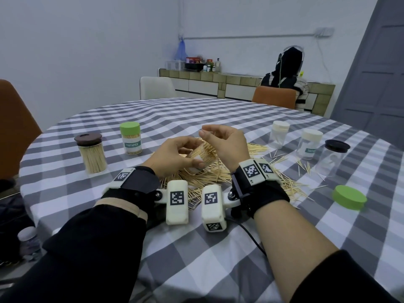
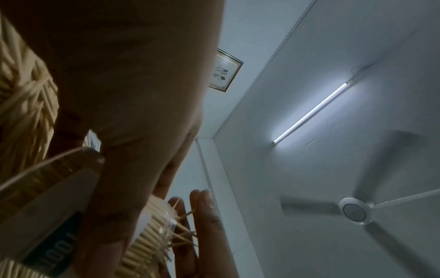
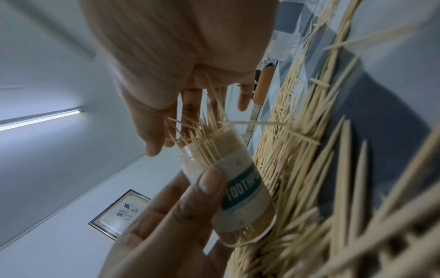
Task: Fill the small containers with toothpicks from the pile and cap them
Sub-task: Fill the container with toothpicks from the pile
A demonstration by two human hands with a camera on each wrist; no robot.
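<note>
Six small clear plastic toothpick jars are showing in the head view; a full one with a brown lid (image 1: 90, 153) and a full one with a green lid (image 1: 130, 138) are standing on the left of the round table with the grey and white checked cloth (image 1: 218, 259); two nearly empty ones with white lids (image 1: 279, 134) (image 1: 310, 144) and an empty one with a black lid (image 1: 333, 157) are standing on the right; the sixth jar, clear with a white TOOTHPICK label (image 3: 240, 186), is sitting tilted in the left hand (image 1: 172, 155) just above the big pile of loose wooden toothpicks (image 1: 209, 182); one loose round green cap (image 1: 349, 197) is lying on the cloth, well apart to the right; the left hand's fingers and thumb are curling round this open jar, which is looking nearly full; the right hand (image 1: 225, 143) is hanging over the jar's mouth, fingers bent down and pinching a little bunch of toothpicks (image 3: 202, 120) that is going into the opening; both wrists are wearing black straps with white camera blocks.
</note>
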